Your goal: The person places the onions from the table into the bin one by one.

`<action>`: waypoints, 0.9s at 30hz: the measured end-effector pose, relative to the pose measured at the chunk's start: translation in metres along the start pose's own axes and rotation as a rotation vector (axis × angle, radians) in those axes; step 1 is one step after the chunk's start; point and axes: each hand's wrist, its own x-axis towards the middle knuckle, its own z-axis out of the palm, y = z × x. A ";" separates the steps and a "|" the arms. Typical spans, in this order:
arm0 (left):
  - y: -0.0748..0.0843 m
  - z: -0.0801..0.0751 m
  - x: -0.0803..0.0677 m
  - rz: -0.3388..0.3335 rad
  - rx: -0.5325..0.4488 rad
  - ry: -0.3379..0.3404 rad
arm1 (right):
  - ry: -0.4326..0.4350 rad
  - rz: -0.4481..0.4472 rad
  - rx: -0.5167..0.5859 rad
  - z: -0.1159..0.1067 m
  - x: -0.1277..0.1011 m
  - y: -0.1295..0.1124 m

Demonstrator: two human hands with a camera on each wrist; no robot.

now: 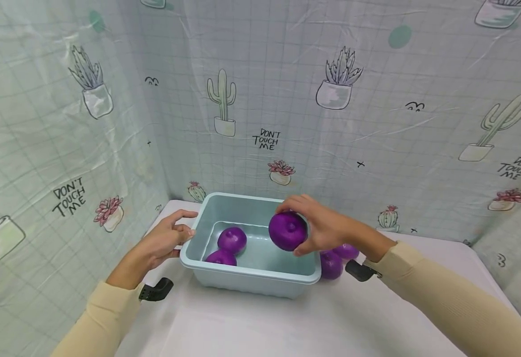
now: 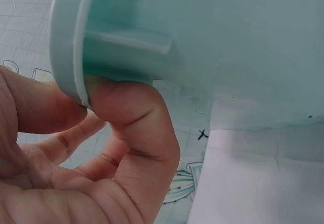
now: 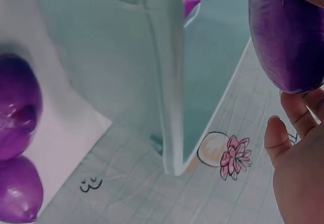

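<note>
Head view: right hand (image 1: pixel 327 230) grips glossy, seemingly plastic purple ball (image 1: pixel 288 231).

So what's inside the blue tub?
Two round purple plastic fruits lie on the floor of the light blue plastic tub. The right hand holds a third purple fruit over it. The near wall hides some of the floor.

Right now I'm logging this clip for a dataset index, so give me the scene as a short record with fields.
setting: white table, cactus-print sheet behind
container: light blue bin
left hand: grips the bin's left rim
right hand: holds a purple fruit above the bin
inside bin: two purple fruits
outside bin: two more purple fruits on the table, right of the bin
</note>
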 end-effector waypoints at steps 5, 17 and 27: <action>0.001 0.000 0.000 -0.001 -0.001 0.001 | -0.031 0.025 -0.009 0.002 0.018 -0.001; 0.002 0.003 0.001 -0.013 -0.007 0.005 | -0.091 0.061 -0.022 0.021 0.052 -0.003; 0.000 0.000 0.000 0.024 -0.050 -0.035 | -0.098 0.083 -0.090 0.038 0.069 0.004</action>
